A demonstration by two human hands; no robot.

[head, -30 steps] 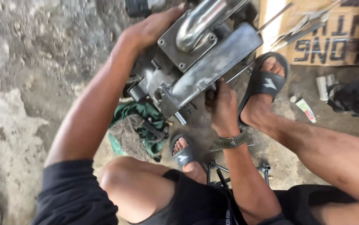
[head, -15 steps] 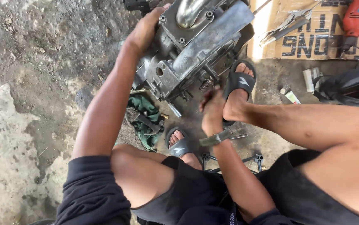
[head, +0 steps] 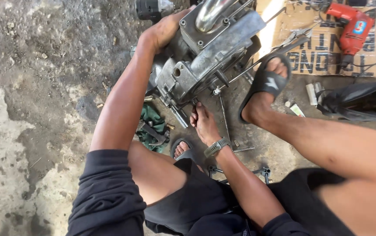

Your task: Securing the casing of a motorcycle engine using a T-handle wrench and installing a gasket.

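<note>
Engine block (head: 205,57), grey cast metal with a chromed pipe (head: 212,12) on top, sits tilted on the stained concrete floor (head: 35,87), between the knees.

Left hand (head: 164,30) lies flat over the block's upper left edge, palm pressing; the grip is a wide hold on the casing, not a closed fist. Right hand (head: 203,122) is under the lower edge, fingertips narrowed at a small fitting near a thin rod (head: 223,118); cannot tell whether it pinches anything.

Right foot in a black sandal (head: 266,81) braces beside the block.

Risks, as judged:
- Block is propped, so a slip of the left palm could drop it on the right fingers or toes.
- Oily casing makes the hold weak.
- Green rag (head: 150,126) and loose tools underfoot could roll.
- Red drill (head: 349,28) cord lies near.
</note>
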